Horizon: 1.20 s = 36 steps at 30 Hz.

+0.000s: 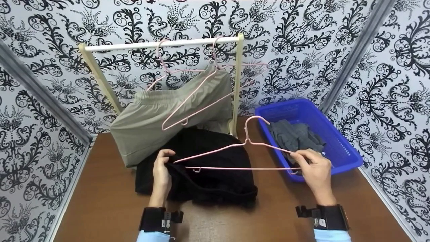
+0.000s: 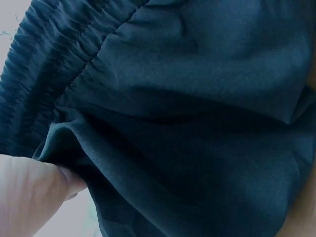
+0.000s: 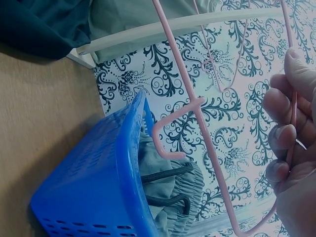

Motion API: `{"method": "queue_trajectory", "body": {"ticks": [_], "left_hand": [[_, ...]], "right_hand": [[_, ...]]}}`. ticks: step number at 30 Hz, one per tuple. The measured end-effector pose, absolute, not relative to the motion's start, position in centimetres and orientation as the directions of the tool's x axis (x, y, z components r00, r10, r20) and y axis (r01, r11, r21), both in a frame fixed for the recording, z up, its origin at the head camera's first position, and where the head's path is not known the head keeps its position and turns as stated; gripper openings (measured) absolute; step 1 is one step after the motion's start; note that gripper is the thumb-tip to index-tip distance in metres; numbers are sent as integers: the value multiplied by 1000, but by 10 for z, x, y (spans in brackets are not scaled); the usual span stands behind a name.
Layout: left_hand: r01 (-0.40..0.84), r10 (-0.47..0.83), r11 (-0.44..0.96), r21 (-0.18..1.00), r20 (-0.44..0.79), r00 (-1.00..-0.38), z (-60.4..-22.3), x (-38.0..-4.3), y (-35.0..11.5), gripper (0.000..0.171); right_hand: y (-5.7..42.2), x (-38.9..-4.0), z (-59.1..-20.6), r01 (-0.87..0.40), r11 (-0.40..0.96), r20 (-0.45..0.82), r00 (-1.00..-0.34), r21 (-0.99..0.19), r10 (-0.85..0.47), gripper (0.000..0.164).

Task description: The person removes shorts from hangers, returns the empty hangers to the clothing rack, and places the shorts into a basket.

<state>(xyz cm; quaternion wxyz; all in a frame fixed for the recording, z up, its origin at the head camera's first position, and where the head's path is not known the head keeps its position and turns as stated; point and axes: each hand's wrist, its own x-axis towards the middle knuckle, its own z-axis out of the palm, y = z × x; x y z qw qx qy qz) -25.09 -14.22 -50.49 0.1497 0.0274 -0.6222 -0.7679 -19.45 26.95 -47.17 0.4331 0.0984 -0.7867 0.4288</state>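
A black cloth garment [image 1: 215, 181] is pinched by the left hand [image 1: 163, 173] over the brown table [image 1: 100, 201]; a thin pink hanger [image 1: 247, 140], one end hidden by the garment, is gripped by the right hand [image 1: 315, 169].

In the head view, both our forearms reach up from the bottom edge, well apart, in light blue sleeves [image 1: 153, 236] with a black band [image 1: 332, 218] round each wrist [image 1: 326, 199]. Our left hand [image 1: 162, 172] stands nearly upright, fingers bent inward to the right; close up, its thumb [image 2: 32, 190] presses in a pinch. Our right hand [image 1: 315, 168] tilts inward to the left, and the right wrist view shows its fingers [image 3: 280, 104] curled in a grip, thumb [image 3: 302, 71] extended above them.
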Motion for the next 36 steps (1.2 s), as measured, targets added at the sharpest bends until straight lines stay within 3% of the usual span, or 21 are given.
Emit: {"method": "queue_trajectory", "body": {"ticks": [20, 36], "left_hand": [[211, -266, -265, 941, 139, -954, -506, -253, -145, 33], [217, -329, -178, 960, 150, -932, -506, -254, -145, 32]], "right_hand": [[288, -196, -486, -482, 581, 709, -659, -655, 253, 18], [297, -196, -486, -503, 595, 736, -633, -627, 241, 18]]}}
